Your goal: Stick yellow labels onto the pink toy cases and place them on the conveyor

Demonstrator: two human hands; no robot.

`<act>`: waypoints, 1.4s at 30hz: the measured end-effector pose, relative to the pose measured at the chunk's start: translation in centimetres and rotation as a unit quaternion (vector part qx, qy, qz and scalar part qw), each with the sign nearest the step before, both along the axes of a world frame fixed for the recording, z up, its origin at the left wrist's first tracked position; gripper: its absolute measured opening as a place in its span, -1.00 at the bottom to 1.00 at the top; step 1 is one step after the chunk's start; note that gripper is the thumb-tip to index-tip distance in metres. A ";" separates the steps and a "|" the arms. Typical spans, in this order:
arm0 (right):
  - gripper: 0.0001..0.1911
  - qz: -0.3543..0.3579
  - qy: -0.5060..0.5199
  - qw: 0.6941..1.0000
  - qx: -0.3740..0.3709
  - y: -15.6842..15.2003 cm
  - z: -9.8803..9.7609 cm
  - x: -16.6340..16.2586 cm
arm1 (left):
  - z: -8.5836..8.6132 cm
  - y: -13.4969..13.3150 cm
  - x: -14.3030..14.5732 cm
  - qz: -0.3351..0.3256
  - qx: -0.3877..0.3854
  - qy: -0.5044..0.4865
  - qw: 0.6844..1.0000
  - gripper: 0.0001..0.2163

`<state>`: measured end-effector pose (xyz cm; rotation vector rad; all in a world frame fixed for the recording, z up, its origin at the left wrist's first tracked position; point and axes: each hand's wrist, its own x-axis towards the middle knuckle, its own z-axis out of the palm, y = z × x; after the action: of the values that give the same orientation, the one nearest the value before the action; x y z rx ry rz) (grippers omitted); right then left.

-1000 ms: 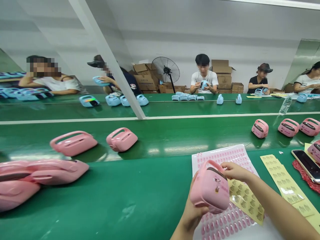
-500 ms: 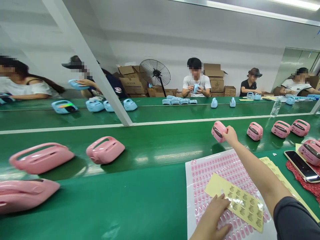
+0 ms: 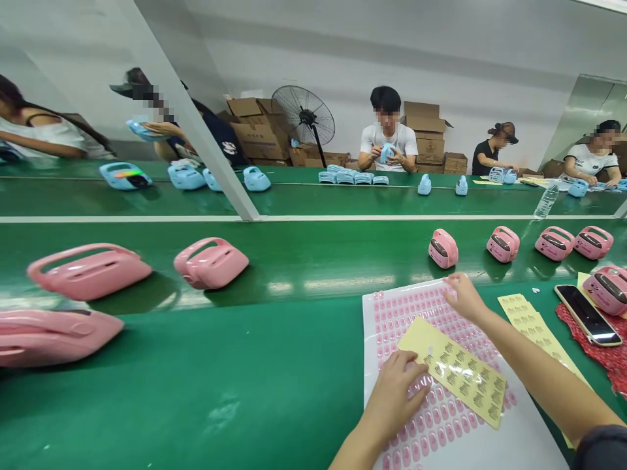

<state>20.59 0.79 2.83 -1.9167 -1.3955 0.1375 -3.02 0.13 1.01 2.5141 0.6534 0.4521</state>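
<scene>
My left hand (image 3: 399, 395) rests with fingers spread on a white sheet (image 3: 524, 437) of pink oval stickers, its fingertips at the left edge of a yellow label sheet (image 3: 455, 372). Over the top edge of the white sheet is my right hand (image 3: 465, 299), empty, thumb and fingers apart. Just beyond it, a pink handled device (image 3: 443, 249) with a dark front panel stands on the green belt, apart from the fingers. Further pink devices (image 3: 503, 245) stand to its right.
Pink devices (image 3: 210, 264) sit at left. More yellow label sheets (image 3: 533, 326), a phone (image 3: 588, 315) and red wrap (image 3: 607, 365) lie at right. Beyond a white divider (image 3: 343, 218) are a bottle (image 3: 546, 200), blue devices (image 3: 256, 179) and several co-workers. A slanted post (image 3: 196, 124) crosses the left.
My right hand has let go of the pink device, now standing on the belt, and drawn back to the white sheet. My left hand has shifted slightly left. The view has tilted down.
</scene>
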 end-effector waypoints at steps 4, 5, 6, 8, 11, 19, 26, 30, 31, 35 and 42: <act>-0.77 0.104 -0.089 0.990 -0.045 -5.1 -2.2 -4.9 | 0.2 -0.4 0.0 -0.015 0.033 0.042 0.998 -0.70; -0.81 0.117 -0.116 0.985 -0.059 -5.8 -2.6 -5.7 | 0.2 -0.5 0.0 -0.018 0.043 0.049 0.998 -0.69; -0.85 0.122 -0.136 0.981 -0.070 -6.3 -2.8 -6.2 | 0.1 -0.6 0.0 -0.020 0.052 0.054 0.997 -0.68; -0.89 0.118 -0.146 0.979 -0.077 -6.6 -3.1 -6.8 | -0.3 -0.6 -0.1 -0.021 0.062 0.053 0.996 -0.67; -0.84 0.112 -0.113 0.986 -0.054 -6.4 -3.2 -7.1 | -1.1 -0.6 -0.1 -0.014 0.054 0.028 0.998 -0.65; -0.95 0.091 0.186 0.973 -0.099 -5.9 -2.6 -6.8 | -0.8 -0.8 0.0 -0.010 0.041 0.040 0.998 -0.61; -0.70 0.089 0.356 0.928 -0.070 -6.1 -2.2 -5.6 | 1.3 -1.2 0.1 -0.015 -0.007 0.087 0.996 -0.64; -0.63 0.062 0.288 0.956 0.007 -6.7 -3.2 -5.9 | 3.6 -1.6 -1.1 -0.033 -0.063 0.114 0.991 -0.65; -0.63 0.063 0.266 0.962 0.020 -6.8 -3.6 -6.0 | 4.3 -1.6 -1.7 -0.029 -0.076 0.119 0.990 -0.63; -0.66 0.097 0.199 0.975 0.020 -7.5 -4.7 -6.1 | 6.5 0.7 -5.0 0.061 -0.179 0.034 0.981 -0.55; -0.52 0.121 0.169 0.978 -0.018 -8.0 -6.3 -6.1 | 5.7 13.6 -12.5 0.388 -0.343 -0.261 0.814 -0.75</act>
<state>14.48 -7.26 -3.48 -1.6493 -1.3909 0.5811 -15.53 13.76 6.68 1.2704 1.3094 0.9375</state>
